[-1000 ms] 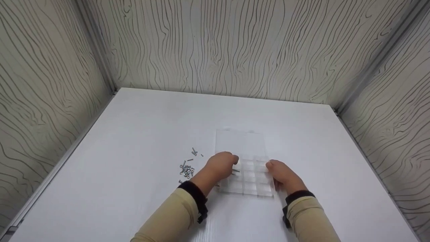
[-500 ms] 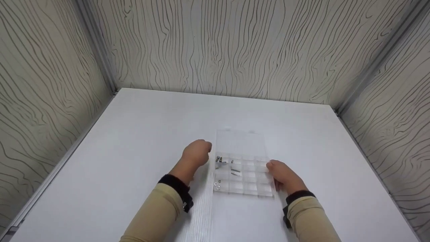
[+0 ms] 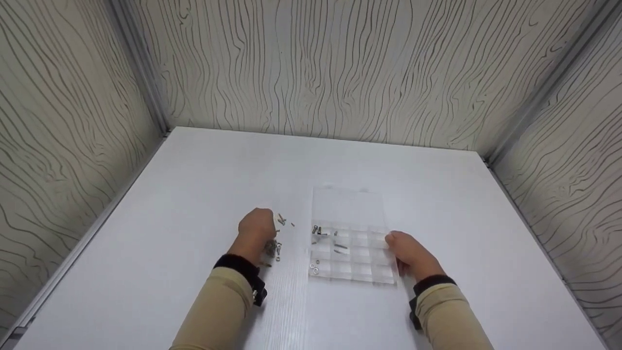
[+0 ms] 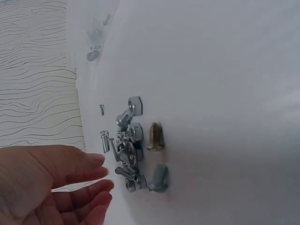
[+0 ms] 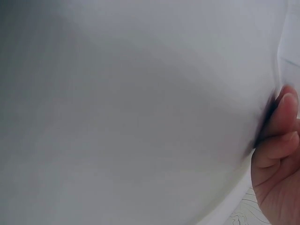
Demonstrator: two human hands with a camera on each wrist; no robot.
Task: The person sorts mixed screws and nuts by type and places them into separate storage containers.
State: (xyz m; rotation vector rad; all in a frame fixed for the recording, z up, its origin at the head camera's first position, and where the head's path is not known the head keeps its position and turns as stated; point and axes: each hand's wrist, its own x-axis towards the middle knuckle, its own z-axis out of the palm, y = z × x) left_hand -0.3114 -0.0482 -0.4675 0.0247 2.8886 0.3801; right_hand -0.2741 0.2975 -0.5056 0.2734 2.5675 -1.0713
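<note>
My left hand [image 3: 256, 226] is over the pile of loose screws and nuts [image 4: 136, 132]. In the left wrist view its thumb stands apart from the fingertips, just short of the pile, with nothing seen between them. A brass-coloured screw [image 4: 154, 138] lies on the pile's near side. The clear compartment box [image 3: 362, 265] lies with its lid [image 3: 347, 206] folded back. Dark screws, slim screws and a few ring-like nuts sit in its left compartments. My right hand [image 3: 413, 253] grips the box's right edge, thumb on top; its fingers [image 5: 287, 112] are partly cut off in the right wrist view.
Several small screws [image 3: 281, 219] lie apart from the pile on its far side. Everything rests on a white table [image 3: 218, 170], bounded by wood-patterned panels [image 3: 311, 68] at the back and both sides.
My left hand has moved left from over the box to the loose pile. Slim screws beneath it a second ago now show in the box. The right hand has stayed at the box's edge.
</note>
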